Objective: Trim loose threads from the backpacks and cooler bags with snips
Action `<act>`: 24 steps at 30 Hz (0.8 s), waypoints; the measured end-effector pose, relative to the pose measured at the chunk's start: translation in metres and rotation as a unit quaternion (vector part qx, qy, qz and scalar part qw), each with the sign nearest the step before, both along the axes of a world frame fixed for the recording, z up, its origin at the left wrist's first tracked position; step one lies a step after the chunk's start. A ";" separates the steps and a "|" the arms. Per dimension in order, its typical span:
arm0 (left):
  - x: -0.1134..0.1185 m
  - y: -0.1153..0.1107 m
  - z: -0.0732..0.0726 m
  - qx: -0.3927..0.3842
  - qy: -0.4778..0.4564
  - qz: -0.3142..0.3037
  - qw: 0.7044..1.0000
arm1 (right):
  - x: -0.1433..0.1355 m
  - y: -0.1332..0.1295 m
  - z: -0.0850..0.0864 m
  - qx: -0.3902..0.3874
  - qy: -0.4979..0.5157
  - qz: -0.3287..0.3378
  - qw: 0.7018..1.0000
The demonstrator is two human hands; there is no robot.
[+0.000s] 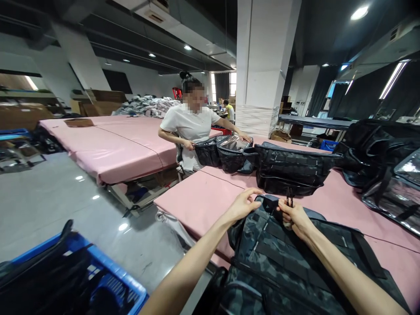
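Note:
A dark camouflage bag (272, 249) with webbing straps lies on the pink-covered table in front of me. My left hand (244, 204) is closed at the bag's far left corner, thumb and fingers about its edge. Just to the right, my right hand (294, 217) is closed around small black thread snips (289, 197), whose two points stick upward. The fingertips of that hand are also close to a short black strap (271, 204) on the bag's top edge; whether they pinch it I cannot tell.
Another camouflage bag (292, 166) stands upright just beyond. Across the pink table (187, 197) a person in white (193, 120) handles a bag with a clear top (232, 151). More bags (383, 153) are heaped at right. A blue crate (114, 271) holds black items at lower left.

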State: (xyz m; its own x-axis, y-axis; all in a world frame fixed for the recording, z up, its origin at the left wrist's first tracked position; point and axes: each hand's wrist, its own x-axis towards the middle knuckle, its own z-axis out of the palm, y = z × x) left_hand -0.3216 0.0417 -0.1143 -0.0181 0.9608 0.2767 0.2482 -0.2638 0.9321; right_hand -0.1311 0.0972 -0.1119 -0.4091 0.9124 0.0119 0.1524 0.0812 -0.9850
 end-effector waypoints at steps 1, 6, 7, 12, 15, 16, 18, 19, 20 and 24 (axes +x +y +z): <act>0.007 0.006 0.003 0.021 0.013 -0.005 1.000 | 0.000 -0.001 0.000 0.000 0.004 0.000 1.000; 0.034 0.021 0.000 -0.037 0.018 -0.072 0.997 | 0.007 0.003 -0.003 0.053 -0.025 -0.019 0.998; 0.035 0.019 -0.002 -0.046 0.006 -0.057 0.997 | 0.011 0.005 -0.002 0.071 -0.038 -0.028 0.996; 0.035 0.011 -0.004 -0.061 -0.049 0.017 0.997 | 0.025 0.001 0.005 0.253 -0.201 -0.098 0.941; 0.036 0.012 -0.005 -0.051 -0.060 0.017 0.997 | 0.026 -0.005 0.005 0.362 -0.310 -0.113 0.872; 0.036 0.012 -0.006 -0.048 -0.062 0.017 0.997 | 0.025 -0.006 0.004 0.367 -0.315 -0.114 0.868; 0.037 0.014 -0.007 -0.043 -0.069 0.014 0.997 | 0.024 -0.007 0.003 0.366 -0.319 -0.116 0.867; 0.037 0.014 -0.008 -0.042 -0.073 0.013 0.996 | 0.024 -0.007 0.003 0.366 -0.321 -0.116 0.866; 0.037 0.015 -0.009 -0.042 -0.075 0.012 0.996 | 0.024 -0.007 0.003 0.364 -0.321 -0.117 0.867; 0.037 0.016 -0.012 -0.047 -0.062 0.017 0.997 | 0.024 -0.008 0.002 0.344 -0.301 -0.114 0.882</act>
